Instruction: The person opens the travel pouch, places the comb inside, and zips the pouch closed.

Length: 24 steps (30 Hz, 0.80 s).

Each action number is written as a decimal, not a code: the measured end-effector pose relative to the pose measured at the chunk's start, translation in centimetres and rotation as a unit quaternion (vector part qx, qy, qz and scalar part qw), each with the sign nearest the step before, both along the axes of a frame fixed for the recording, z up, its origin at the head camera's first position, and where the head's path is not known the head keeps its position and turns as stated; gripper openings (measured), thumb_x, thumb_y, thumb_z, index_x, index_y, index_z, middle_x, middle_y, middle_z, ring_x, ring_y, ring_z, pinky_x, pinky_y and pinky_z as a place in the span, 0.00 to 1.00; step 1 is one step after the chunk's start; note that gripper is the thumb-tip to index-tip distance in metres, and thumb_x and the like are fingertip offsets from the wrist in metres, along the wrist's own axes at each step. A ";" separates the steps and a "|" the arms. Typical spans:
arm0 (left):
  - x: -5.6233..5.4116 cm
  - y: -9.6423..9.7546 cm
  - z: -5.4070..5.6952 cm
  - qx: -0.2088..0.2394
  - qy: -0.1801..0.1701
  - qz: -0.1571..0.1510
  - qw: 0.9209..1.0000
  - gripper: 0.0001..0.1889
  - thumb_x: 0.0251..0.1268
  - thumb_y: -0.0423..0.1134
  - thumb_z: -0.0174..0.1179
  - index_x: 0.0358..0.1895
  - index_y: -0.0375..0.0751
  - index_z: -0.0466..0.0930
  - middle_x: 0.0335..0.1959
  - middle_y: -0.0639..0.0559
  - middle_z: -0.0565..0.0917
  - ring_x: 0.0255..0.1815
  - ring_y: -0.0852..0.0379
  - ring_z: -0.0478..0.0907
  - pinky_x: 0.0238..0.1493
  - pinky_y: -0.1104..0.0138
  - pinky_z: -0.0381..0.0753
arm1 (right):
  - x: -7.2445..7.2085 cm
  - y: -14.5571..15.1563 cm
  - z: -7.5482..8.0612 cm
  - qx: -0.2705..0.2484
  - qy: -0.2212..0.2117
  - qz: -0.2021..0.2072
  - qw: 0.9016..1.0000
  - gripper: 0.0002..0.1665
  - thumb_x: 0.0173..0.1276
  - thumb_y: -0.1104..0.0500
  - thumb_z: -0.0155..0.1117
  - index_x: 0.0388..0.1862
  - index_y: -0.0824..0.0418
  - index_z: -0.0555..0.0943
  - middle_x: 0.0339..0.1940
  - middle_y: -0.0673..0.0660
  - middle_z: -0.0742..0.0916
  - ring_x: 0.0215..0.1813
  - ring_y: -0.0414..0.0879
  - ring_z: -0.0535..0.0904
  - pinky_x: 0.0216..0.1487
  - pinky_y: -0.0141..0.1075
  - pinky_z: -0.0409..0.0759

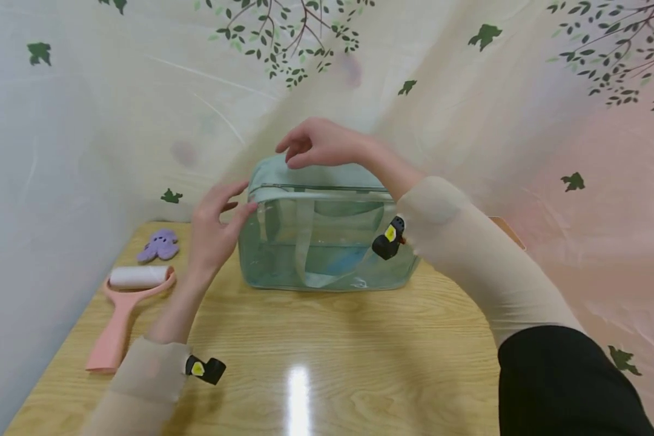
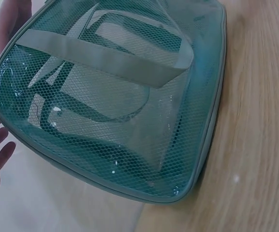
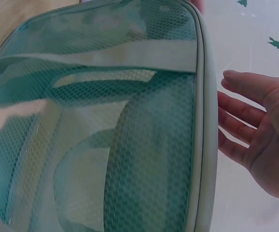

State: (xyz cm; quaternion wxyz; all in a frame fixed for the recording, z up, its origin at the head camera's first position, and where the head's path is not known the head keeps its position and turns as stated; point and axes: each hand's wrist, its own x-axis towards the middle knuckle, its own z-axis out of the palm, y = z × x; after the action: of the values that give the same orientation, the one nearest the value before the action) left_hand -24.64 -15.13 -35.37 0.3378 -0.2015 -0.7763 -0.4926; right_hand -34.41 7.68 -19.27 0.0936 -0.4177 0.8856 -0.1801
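Observation:
A mint-green bag point(image 1: 272, 266) with clear, mesh-patterned sides stands upright on the table; a blue patch shows low through its front. Along its upper edge runs a zipper point(image 1: 332, 188), and a pale strap point(image 1: 304, 236) loops down the front. My left hand point(image 1: 215, 227) is at the bag's upper left corner, thumb and fingers spread around it. Over the top panel hovers my right hand point(image 1: 327, 142), fingers loosely bent with nothing in them. In the right wrist view, the right hand point(image 3: 265, 125) has its fingertips right at the bag's rim.
On the left of the wooden table point(image 1: 305, 339) lie a pink-handled lint roller point(image 1: 117, 318) and a purple octopus plush point(image 1: 160, 245). A brown edge point(image 1: 507, 231) shows behind my right sleeve. Leaf-printed cloth point(image 1: 142, 121) hangs close behind the bag.

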 end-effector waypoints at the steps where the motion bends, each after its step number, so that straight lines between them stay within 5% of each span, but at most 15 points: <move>1: 0.1 0.1 -0.2 0.002 0.004 0.001 1.000 0.21 0.66 0.33 0.70 0.62 0.34 0.82 0.59 0.39 0.85 0.63 0.46 0.81 0.58 0.52 0.86 | -0.1 -0.3 -0.1 0.002 0.006 0.002 1.000 0.24 0.76 0.56 0.63 0.68 0.60 0.80 0.57 0.56 0.89 0.60 0.45 0.84 0.67 0.39 0.81; 9: 0.6 0.7 -2.3 0.033 0.001 -0.001 0.999 0.25 0.62 0.32 0.73 0.63 0.38 0.82 0.59 0.42 0.85 0.62 0.48 0.81 0.52 0.84 0.81 | -0.1 -3.2 -1.0 0.027 0.033 0.023 0.999 0.20 0.76 0.56 0.62 0.63 0.61 0.83 0.57 0.57 0.89 0.59 0.47 0.84 0.66 0.38 0.80; 19: 1.0 0.8 -4.0 0.051 0.011 0.029 0.998 0.18 0.64 0.28 0.70 0.58 0.36 0.86 0.54 0.39 0.87 0.55 0.71 0.79 0.46 0.87 0.81 | 0.3 -6.0 -2.2 0.081 0.066 0.037 0.994 0.18 0.76 0.59 0.62 0.60 0.64 0.84 0.49 0.60 0.89 0.48 0.48 0.81 0.57 0.38 0.79; 24: 1.1 0.9 -4.5 0.044 0.007 0.044 0.998 0.19 0.65 0.27 0.68 0.59 0.36 0.85 0.54 0.38 0.88 0.55 0.63 0.84 0.46 0.88 0.80 | 0.2 -6.7 -2.6 0.092 0.063 0.041 0.993 0.17 0.75 0.61 0.61 0.59 0.63 0.85 0.47 0.60 0.89 0.46 0.48 0.80 0.54 0.38 0.79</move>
State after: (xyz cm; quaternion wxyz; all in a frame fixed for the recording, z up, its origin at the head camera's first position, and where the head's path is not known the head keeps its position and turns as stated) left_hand -23.59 -14.27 -39.85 0.3735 -0.1557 -0.7592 -0.5098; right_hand -34.20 0.98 -21.83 0.0828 -0.4539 0.8847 -0.0671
